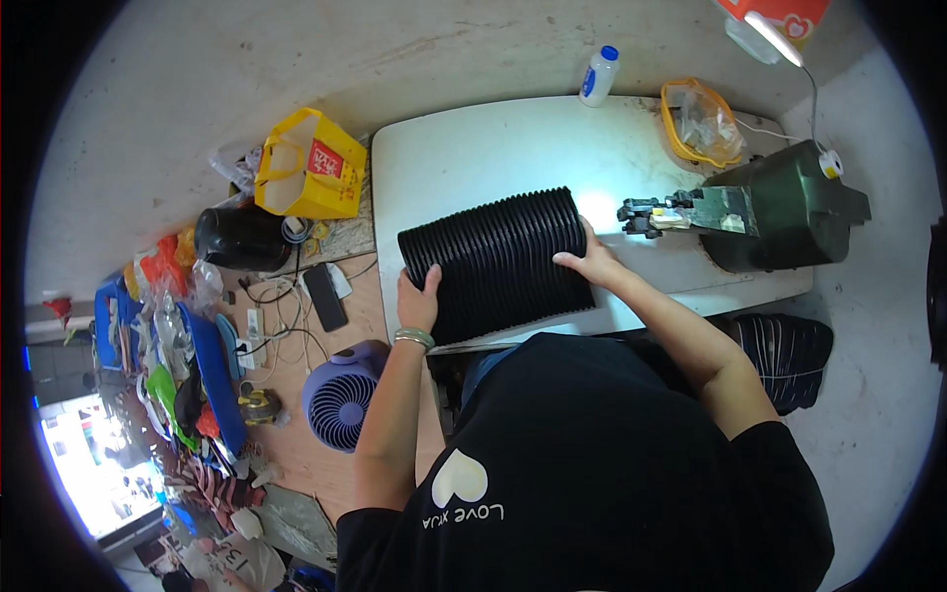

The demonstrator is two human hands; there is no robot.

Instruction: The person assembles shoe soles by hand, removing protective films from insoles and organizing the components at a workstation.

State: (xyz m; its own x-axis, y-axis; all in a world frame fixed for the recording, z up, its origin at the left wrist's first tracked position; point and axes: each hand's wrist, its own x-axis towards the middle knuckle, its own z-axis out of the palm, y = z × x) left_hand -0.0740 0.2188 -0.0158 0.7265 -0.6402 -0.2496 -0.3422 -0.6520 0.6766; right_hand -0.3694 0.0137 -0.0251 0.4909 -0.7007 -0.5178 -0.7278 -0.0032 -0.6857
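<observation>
A wide black ribbed bundle (498,261) lies slightly tilted on the white tabletop near its front edge. Its many parallel ridges run side by side; whether it is one piece or a row of separate strips I cannot tell. My left hand (419,299) grips its left end, thumb on top and fingers down the side. At the opposite end, my right hand (590,259) holds it with the thumb over the top edge. The fingers of both hands are partly hidden. Just right of my right hand is the head of a dark green sewing machine (779,212).
Behind the bundle stand a white bottle with a blue cap (599,76) and a yellow basket (676,128) of clear plastic. A lit lamp (774,39) hangs at upper right. On the left are a yellow bag (314,168), a phone (325,297), cables and a purple fan (342,400).
</observation>
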